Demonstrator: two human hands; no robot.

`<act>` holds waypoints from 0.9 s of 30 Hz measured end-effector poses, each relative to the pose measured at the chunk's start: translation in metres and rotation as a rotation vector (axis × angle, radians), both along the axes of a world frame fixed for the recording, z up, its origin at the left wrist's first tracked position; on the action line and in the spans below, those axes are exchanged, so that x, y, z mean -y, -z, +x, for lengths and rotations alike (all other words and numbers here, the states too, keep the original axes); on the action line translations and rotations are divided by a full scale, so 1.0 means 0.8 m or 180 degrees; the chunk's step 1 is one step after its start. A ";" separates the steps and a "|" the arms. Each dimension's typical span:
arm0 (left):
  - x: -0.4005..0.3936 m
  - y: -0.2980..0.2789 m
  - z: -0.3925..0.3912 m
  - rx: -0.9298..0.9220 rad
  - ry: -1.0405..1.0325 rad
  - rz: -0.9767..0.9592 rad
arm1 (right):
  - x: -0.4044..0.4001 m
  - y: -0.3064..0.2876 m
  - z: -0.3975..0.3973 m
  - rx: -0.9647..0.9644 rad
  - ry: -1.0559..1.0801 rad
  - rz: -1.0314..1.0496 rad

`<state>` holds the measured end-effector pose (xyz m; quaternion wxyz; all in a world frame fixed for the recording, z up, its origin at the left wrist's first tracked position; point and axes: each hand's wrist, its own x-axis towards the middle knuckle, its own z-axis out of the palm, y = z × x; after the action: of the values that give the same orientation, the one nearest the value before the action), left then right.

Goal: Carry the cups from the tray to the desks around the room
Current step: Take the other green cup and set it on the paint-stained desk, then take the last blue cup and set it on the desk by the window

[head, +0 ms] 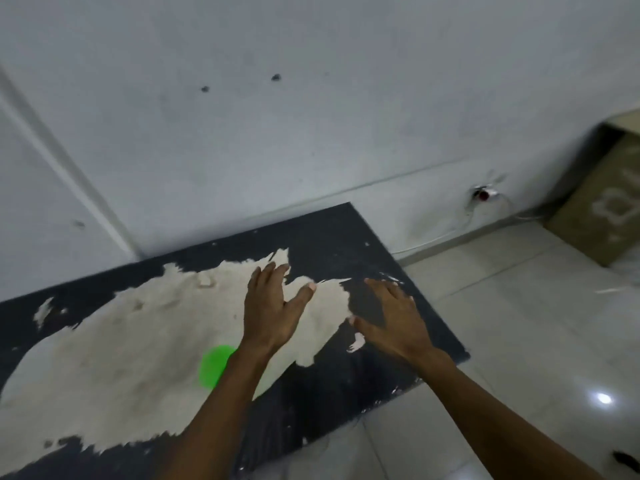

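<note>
Head view, looking down on a dark desk with its top layer peeled away across a wide pale patch; long axis of the desk running from about 8 o'clock toward 2 o'clock, far edge against a grey wall. Green cup on the pale patch near frame centre, at roughly 7 o'clock from the left hand, partly hidden behind the left forearm; blurred, so upright or tilted cannot be told, nor which way it points. Left hand palm down over the desk, fingers loosely spread toward 12 o'clock, thumb out toward 2 o'clock, holding nothing; touching the surface or hovering cannot be told. Right hand at 3 o'clock from the left, also palm down, fingers spread toward 11 o'clock, empty, above the dark part of the desk. Pale tiled floor to the right, a wall socket at 1 o'clock.
</note>
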<state>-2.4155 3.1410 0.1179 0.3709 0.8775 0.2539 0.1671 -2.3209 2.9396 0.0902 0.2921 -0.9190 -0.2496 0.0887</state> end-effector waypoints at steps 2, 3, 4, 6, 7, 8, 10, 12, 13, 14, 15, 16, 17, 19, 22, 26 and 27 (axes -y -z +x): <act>0.037 -0.007 0.031 -0.0186 0.0203 0.0307 | 0.042 -0.008 0.020 0.0080 0.0172 -0.0148; 0.067 -0.011 0.052 -0.0219 0.0374 0.0376 | 0.076 -0.014 0.032 0.0125 0.0317 -0.0190; 0.097 -0.014 0.071 -0.0242 0.0522 0.0404 | 0.107 -0.018 0.043 0.0161 0.0445 -0.0247; 0.160 -0.019 0.109 -0.0260 0.0818 0.0448 | 0.172 -0.028 0.066 0.0187 0.0701 -0.0326; 0.185 -0.020 0.123 -0.0267 0.0936 0.0471 | 0.197 -0.032 0.076 0.0199 0.0797 -0.0345; 0.216 -0.021 0.141 -0.0284 0.1075 0.0506 | 0.229 -0.035 0.087 0.0222 0.0910 -0.0356; 0.275 -0.018 0.174 -0.0345 0.1336 0.0607 | 0.289 -0.039 0.107 0.0246 0.1098 -0.0369; 0.327 -0.014 0.203 -0.0388 0.1530 0.0763 | 0.342 -0.042 0.126 0.0233 0.1242 -0.0384; 0.355 -0.012 0.219 -0.0413 0.1619 0.0822 | 0.372 -0.042 0.134 0.0231 0.1332 -0.0391; 0.381 -0.009 0.234 -0.0441 0.1705 0.0869 | 0.400 -0.042 0.141 0.0221 0.1428 -0.0403; 0.408 -0.006 0.248 -0.0475 0.1793 0.0902 | 0.428 -0.042 0.147 0.0183 0.1533 -0.0417; 0.433 -0.004 0.262 -0.0516 0.1882 0.0915 | 0.456 -0.043 0.153 0.0139 0.1630 -0.0429; 0.452 -0.003 0.272 -0.0560 0.1961 0.0909 | 0.478 -0.042 0.157 0.0099 0.1700 -0.0451; 0.497 -0.001 0.300 -0.0622 0.2147 0.0900 | 0.526 -0.042 0.168 0.0015 0.1886 -0.0487; 0.553 -0.003 0.344 -0.0588 0.2372 0.0934 | 0.584 -0.042 0.190 -0.0065 0.2149 -0.0496; 0.620 -0.009 0.419 -0.0386 0.2603 0.0967 | 0.648 -0.043 0.230 -0.0022 0.2501 -0.0420; 0.634 -0.011 0.438 -0.0351 0.2654 0.0983 | 0.660 -0.043 0.241 -0.0015 0.2559 -0.0417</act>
<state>-2.0652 2.6339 0.1270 0.2571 0.9576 -0.1301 -0.0077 -2.1281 2.4118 0.1245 0.2448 -0.9598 0.1364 -0.0147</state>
